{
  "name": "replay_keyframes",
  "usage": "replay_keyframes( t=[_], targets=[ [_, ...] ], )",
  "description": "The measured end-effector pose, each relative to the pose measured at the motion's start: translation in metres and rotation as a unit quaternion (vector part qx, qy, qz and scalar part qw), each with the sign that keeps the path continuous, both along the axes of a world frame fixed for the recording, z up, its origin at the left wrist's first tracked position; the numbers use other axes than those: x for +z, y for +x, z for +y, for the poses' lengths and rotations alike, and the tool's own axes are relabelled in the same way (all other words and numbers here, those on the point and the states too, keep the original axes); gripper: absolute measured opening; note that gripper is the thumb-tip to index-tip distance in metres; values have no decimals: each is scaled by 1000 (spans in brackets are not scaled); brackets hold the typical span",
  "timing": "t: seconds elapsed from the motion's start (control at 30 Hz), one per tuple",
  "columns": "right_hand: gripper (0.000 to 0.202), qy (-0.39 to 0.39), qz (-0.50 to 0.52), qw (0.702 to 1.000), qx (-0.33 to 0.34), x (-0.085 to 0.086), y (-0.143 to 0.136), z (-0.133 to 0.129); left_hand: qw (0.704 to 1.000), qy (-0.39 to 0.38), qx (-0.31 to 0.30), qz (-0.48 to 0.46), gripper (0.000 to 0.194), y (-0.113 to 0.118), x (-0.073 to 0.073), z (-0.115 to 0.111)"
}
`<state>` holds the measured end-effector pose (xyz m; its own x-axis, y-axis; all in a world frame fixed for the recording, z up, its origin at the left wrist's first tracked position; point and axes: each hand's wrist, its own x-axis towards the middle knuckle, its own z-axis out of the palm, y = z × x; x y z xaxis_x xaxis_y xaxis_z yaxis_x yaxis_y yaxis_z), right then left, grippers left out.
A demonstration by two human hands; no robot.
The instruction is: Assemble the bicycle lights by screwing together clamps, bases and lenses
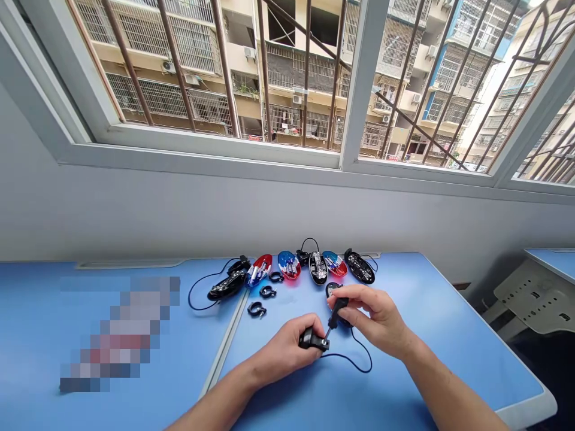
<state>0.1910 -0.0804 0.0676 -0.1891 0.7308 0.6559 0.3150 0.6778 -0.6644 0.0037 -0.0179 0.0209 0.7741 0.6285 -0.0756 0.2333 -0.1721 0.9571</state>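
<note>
My left hand [291,344] is closed around a small black part [311,339] low over the blue table. A thin black cable [359,366] curves from beside that hand to the right and up. My right hand [375,314] pinches the black handle of a small screwdriver [338,311], tilted so its metal shaft meets the black part near a silver screw. Behind the right hand lies a dark oval piece [331,289], partly covered by the fingers.
Along the back of the blue table [278,395] lie several oval shells, among them a red and blue one [259,270] and a black one [360,266]. Black ring clamps [257,309] sit left of centre. A blurred patch covers something at left. A seam divides the tabletops.
</note>
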Motion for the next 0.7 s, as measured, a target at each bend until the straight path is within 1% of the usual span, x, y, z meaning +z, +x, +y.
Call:
replay_keyframes(
  t=[0.1, 0.2, 0.27, 0.33, 0.47, 0.53, 0.6, 0.7],
  targets=[
    [14, 23, 15, 998, -60, -6, -5, 3, 1000, 9, -6, 5, 17, 0, -1, 0],
    [17, 83, 2, 991, -102, -10, -10, 4, 1000, 18, -3, 7, 16, 0, -1, 1],
    [22, 120, -24, 988, -93, -10, -11, 4, 1000, 20, 1, 4, 15, 0, 0, 1],
    [28, 137, -52, 987, -63, -6, -9, 2, 1000, 16, 2, 2, 13, 0, 1, 1],
    [38, 127, -88, 988, 1, 4, -4, -2, 1000, -6, 7, -10, 15, 1, 2, 1],
    [39, 103, -95, 990, 14, 7, -3, -3, 1000, -13, 7, -14, 16, 1, 3, 1],
    [34, 65, -71, 995, 10, 6, -3, -3, 1000, -17, 5, -10, 16, 1, 3, 1],
    [18, 20, -2, 1000, -16, -1, -7, 0, 1000, -17, 6, -4, 16, 1, 4, 0]
  ],
)
